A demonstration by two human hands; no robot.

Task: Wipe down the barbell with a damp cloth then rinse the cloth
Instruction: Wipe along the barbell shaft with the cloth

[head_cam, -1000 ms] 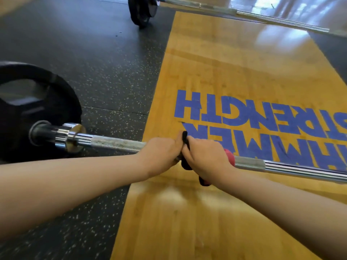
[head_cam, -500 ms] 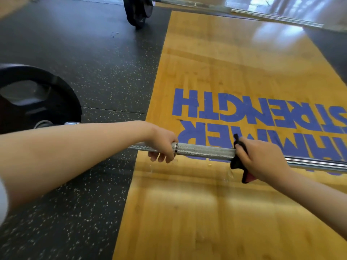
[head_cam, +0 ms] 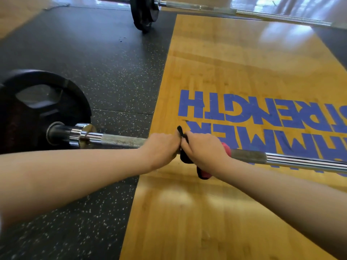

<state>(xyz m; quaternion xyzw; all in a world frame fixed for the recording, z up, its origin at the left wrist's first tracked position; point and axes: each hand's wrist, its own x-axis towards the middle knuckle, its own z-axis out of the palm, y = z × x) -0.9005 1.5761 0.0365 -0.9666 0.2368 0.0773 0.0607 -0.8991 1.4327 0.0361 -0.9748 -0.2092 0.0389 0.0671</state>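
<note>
Grip: right hand curled round the cloth, wrapping it about the barbell over the wooden platform, presumably to wipe all sides; left hand, touching it, clasped bare shaft, likely steadying against roll

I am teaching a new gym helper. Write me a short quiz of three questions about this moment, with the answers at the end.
1. True or false: the left hand and the right hand grip the barbell right beside each other.
2. Which hand holds the red and black cloth round the bar? A) left B) right C) neither
3. Fill in: the black weight plate sits at the barbell's ____ end, as the person sees it.

Key: 1 true; 2 B; 3 left.
</note>
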